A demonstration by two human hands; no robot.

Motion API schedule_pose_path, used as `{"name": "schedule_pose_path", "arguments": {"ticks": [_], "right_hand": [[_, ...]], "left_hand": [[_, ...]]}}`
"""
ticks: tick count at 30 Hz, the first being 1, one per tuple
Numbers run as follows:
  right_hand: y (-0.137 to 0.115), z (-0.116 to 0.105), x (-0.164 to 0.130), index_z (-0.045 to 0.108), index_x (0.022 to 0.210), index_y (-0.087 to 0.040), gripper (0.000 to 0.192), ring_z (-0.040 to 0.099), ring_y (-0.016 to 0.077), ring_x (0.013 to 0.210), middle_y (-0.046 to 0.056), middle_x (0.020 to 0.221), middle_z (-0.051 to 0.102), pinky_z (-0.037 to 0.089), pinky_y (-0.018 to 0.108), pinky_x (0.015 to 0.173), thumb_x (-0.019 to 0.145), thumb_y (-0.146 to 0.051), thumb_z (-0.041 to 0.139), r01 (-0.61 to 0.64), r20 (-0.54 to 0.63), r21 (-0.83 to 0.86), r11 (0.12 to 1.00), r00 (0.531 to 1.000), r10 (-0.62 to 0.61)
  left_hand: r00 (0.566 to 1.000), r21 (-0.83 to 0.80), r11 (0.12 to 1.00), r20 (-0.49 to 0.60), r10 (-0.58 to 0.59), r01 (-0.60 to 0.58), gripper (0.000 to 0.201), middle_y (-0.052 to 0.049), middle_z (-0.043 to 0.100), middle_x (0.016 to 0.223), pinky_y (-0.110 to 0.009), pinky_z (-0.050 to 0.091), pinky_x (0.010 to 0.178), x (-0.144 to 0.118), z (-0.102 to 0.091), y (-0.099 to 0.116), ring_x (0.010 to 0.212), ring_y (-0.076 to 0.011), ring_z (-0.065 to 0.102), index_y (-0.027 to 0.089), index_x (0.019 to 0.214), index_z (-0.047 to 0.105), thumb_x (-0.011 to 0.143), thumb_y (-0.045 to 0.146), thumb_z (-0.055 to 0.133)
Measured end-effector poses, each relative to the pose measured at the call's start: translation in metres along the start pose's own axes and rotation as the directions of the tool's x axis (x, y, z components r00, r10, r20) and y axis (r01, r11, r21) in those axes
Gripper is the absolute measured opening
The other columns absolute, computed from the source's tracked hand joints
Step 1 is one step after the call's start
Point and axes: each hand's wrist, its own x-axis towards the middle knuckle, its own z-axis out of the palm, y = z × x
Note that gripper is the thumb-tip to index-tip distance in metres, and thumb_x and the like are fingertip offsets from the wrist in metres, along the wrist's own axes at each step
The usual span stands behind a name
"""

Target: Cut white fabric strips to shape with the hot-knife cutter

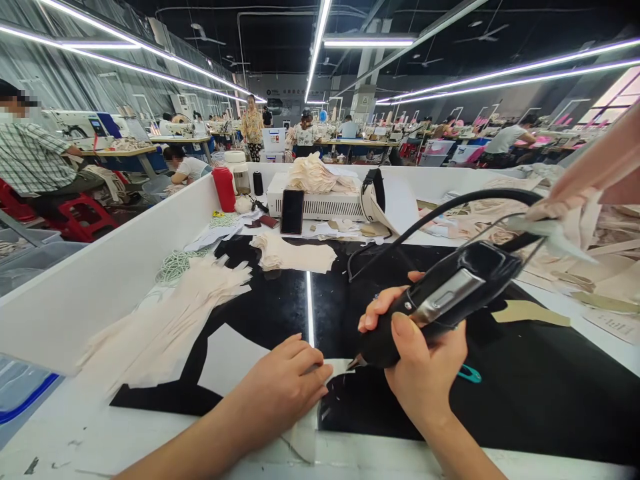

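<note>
My right hand [425, 367] is wrapped around a black electric cutter [450, 287], thumb along its near side. The tool slants down to the left, and its small metal tip meets the right end of a narrow white fabric piece [341, 365]. My left hand [285, 373] lies low over the other end of that piece, fingers together and bent, pressing it to the black mat [500, 393]. The left palm covers part of the fabric. Left of this hand is a flat white panel [233, 357].
Stacked pale fabric strips [165, 327] lie at left and a smaller stack [295, 255] farther back. A phone [292, 212] leans against a white vented box [320, 205]. The cutter's black cable [435, 213] arches behind it. Fabric heaps [590, 260] fill the right side. A teal clip [470, 373] lies near my right wrist.
</note>
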Motion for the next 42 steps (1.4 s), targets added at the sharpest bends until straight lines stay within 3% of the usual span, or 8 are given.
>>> {"name": "schedule_pose_path", "arguments": {"ticks": [9,15,22,30,37,42], "right_hand": [[-0.002,0.003,-0.003,0.057,0.119,-0.029,0.032,0.065,0.0141,0.06,-0.004,0.082,0.068,0.056,0.03,0.057,0.092,-0.021,0.073,-0.007,-0.002,-0.043,0.999,1.0,0.007],[-0.002,-0.002,-0.008,0.058,0.123,-0.029,0.038,0.066,0.014,0.061,-0.004,0.083,0.07,0.058,0.031,0.06,0.091,-0.022,0.077,0.007,-0.011,-0.031,1.0,1.0,-0.007],[-0.001,-0.009,-0.016,0.058,0.121,-0.027,0.041,0.069,0.0167,0.062,0.0,0.083,0.071,0.06,0.031,0.057,0.088,-0.023,0.081,-0.001,-0.044,-0.068,0.998,0.999,-0.002],[-0.005,-0.013,-0.024,0.059,0.114,-0.025,0.036,0.071,0.0162,0.061,0.0,0.082,0.072,0.063,0.029,0.057,0.087,-0.022,0.082,-0.014,-0.081,-0.111,0.994,0.997,0.005],[-0.01,-0.006,-0.029,0.059,0.102,-0.024,0.027,0.07,0.0147,0.059,-0.001,0.081,0.072,0.059,0.025,0.052,0.087,-0.022,0.082,0.023,-0.089,-0.104,0.994,0.996,-0.032],[-0.014,-0.002,-0.031,0.059,0.111,-0.025,0.033,0.07,0.0146,0.062,-0.002,0.083,0.072,0.059,0.026,0.053,0.087,-0.022,0.082,0.031,-0.092,-0.066,0.997,0.995,-0.037]], "left_hand": [[1.0,0.01,1.0,-0.016,0.009,-0.009,0.015,-0.007,0.066,0.103,-0.044,0.058,0.102,0.0,-0.003,0.002,0.098,-0.0214,0.068,0.015,0.119,0.061,0.107,0.015,0.053],[0.996,0.011,0.996,0.004,-0.087,0.087,0.035,-0.014,0.066,0.123,-0.035,0.064,0.091,-0.011,0.001,0.012,0.109,-0.0252,0.067,0.009,0.133,0.053,0.099,0.0,0.05],[0.985,0.028,0.985,0.006,-0.171,0.171,0.041,-0.01,0.068,0.112,-0.031,0.065,0.078,-0.02,0.017,0.012,0.098,-0.0233,0.069,0.012,0.133,0.053,0.094,-0.002,0.056],[0.982,0.094,0.978,-0.019,-0.187,0.188,0.02,-0.005,0.067,0.099,-0.027,0.06,0.077,-0.015,0.02,0.015,0.085,-0.0179,0.069,0.018,0.104,0.057,0.098,0.0,0.052],[0.98,0.128,0.972,0.004,-0.2,0.198,0.01,-0.004,0.069,0.101,-0.028,0.059,0.083,-0.013,0.008,0.022,0.092,-0.0183,0.071,0.018,0.109,0.059,0.105,0.011,0.054],[0.976,0.13,0.971,0.061,-0.208,0.199,0.009,-0.006,0.07,0.104,-0.033,0.06,0.083,-0.011,-0.002,0.028,0.092,-0.0213,0.071,0.017,0.111,0.062,0.102,0.015,0.063]]}}
